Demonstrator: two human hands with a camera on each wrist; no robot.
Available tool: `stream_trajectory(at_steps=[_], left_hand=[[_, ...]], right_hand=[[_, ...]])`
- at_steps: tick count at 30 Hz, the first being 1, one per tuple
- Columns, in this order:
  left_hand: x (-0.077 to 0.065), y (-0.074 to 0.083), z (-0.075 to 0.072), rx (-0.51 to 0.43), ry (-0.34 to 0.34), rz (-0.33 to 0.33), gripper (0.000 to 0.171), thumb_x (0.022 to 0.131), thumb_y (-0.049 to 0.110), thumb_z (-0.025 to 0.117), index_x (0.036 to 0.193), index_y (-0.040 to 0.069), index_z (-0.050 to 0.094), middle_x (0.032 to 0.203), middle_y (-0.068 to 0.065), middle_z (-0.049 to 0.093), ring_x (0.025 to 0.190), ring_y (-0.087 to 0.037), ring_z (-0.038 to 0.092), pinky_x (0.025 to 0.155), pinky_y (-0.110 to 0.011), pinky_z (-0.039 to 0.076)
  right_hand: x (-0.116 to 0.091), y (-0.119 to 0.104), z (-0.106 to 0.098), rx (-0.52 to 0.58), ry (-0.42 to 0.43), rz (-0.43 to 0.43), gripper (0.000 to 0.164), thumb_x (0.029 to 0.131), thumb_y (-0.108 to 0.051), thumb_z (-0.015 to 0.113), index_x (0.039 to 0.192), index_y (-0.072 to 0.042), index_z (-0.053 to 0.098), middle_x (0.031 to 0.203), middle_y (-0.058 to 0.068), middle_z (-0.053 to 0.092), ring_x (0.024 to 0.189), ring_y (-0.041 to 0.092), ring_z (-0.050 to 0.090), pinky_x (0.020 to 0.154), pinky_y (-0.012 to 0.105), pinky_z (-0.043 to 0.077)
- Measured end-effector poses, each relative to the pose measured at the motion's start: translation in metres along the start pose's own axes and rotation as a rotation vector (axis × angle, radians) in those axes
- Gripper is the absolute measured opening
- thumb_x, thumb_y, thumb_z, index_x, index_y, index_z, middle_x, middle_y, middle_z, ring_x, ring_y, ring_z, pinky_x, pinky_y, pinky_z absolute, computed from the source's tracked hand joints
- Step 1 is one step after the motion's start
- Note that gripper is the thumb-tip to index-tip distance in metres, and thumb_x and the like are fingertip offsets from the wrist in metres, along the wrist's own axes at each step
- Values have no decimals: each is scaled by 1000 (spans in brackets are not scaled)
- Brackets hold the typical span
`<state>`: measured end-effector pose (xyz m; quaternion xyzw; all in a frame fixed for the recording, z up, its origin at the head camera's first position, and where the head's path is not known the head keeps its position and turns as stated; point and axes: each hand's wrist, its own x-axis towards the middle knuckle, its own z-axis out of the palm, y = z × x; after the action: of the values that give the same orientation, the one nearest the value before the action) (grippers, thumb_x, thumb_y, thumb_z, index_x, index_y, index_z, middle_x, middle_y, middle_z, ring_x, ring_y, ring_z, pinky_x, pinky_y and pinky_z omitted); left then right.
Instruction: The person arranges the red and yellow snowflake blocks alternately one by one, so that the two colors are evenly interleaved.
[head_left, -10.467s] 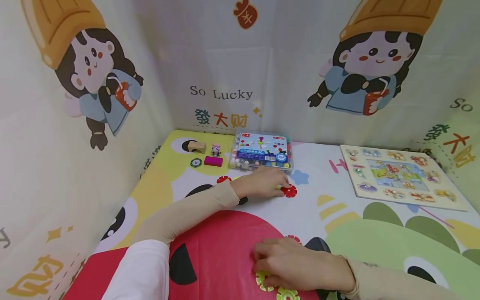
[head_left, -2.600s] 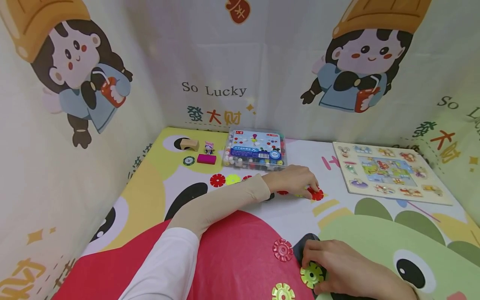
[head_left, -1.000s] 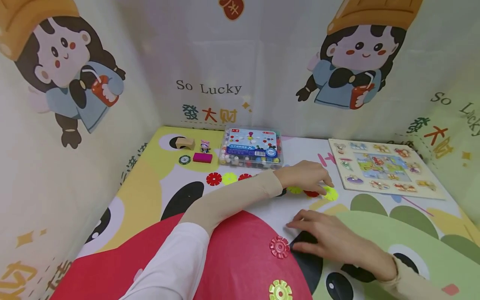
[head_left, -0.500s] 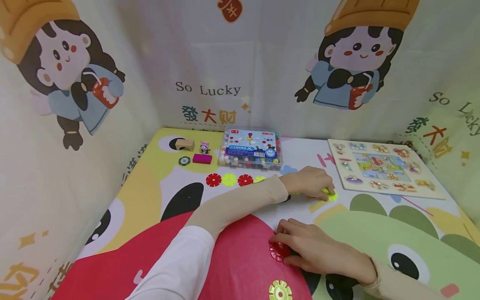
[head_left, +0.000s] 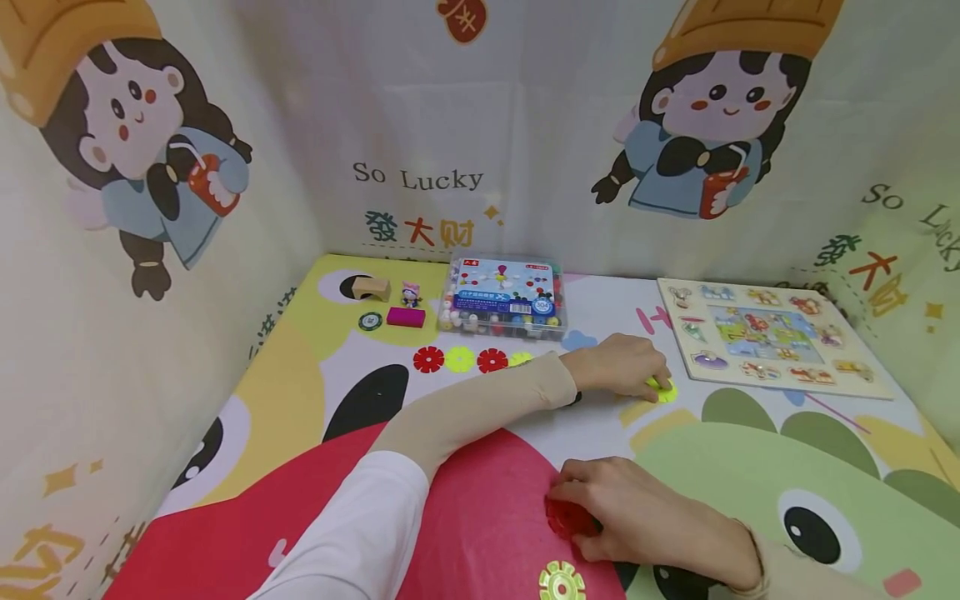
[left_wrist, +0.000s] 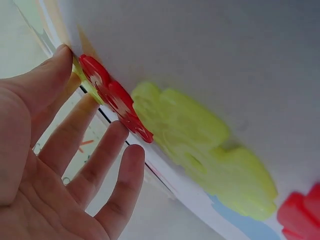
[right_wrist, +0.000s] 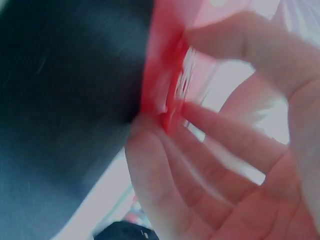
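Note:
My left hand [head_left: 621,367] pinches the edge of a yellow snowflake disc [head_left: 667,391] at the right end of a row lying on the table. In the left wrist view, a red disc [left_wrist: 115,97] and a larger-looking yellow disc [left_wrist: 200,150] follow along the row beside my fingers. Nearer the front, my right hand [head_left: 637,512] holds a red snowflake disc [head_left: 566,518] between thumb and fingers; the right wrist view shows this red disc [right_wrist: 175,92] edge-on, blurred. A loose yellow disc [head_left: 562,581] lies by the front edge of view. My left arm hides the middle of the row.
The row's left end shows a red disc [head_left: 428,359] and a yellow disc [head_left: 460,359]. Behind stand a clear bead box [head_left: 502,297], a small figurine [head_left: 411,293], a magenta block [head_left: 406,317], a wooden block [head_left: 372,288] and a round chip [head_left: 370,321]. A puzzle board [head_left: 772,337] lies right.
My left hand has moved right along the lengthening row. A yellow disc from my right hand now lies at its end. My right hand has since taken hold of the red disc.

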<state>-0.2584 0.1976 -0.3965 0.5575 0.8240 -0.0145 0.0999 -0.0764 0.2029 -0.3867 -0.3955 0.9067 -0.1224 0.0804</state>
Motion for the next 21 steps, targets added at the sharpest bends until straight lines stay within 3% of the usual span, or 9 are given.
stream_trajectory(at_steps=[7, 13, 17, 21], left_hand=[[-2, 0, -2, 6, -2, -1, 37, 86, 50, 61, 123, 47, 57, 134, 28, 50, 122, 0, 50, 90, -21, 45], [-2, 0, -2, -3, 4, -11, 38, 86, 50, 62, 124, 46, 57, 134, 29, 50, 125, 1, 48, 92, -21, 45], [-1, 0, -1, 0, 12, -13, 38, 86, 51, 62, 123, 47, 58, 133, 30, 50, 124, 1, 49, 90, -22, 46], [2, 0, 0, -1, 9, -17, 37, 85, 51, 63, 122, 48, 58, 132, 30, 51, 121, 0, 51, 89, -22, 47]], right_hand=[[-5, 1, -4, -52, -23, -37, 24, 67, -27, 78, 90, -27, 69, 94, -14, 59, 78, -7, 48, 63, 18, 45], [-6, 1, -1, -106, 12, -53, 23, 66, -27, 75, 87, -25, 68, 85, -14, 54, 69, -7, 40, 57, 14, 37], [-12, 13, -4, -114, 60, 1, 26, 63, -30, 75, 88, -27, 68, 83, -16, 54, 66, -7, 39, 55, 13, 35], [-30, 48, -20, -119, 156, 124, 32, 58, -31, 79, 89, -29, 70, 87, -17, 58, 67, -6, 47, 58, 14, 41]])
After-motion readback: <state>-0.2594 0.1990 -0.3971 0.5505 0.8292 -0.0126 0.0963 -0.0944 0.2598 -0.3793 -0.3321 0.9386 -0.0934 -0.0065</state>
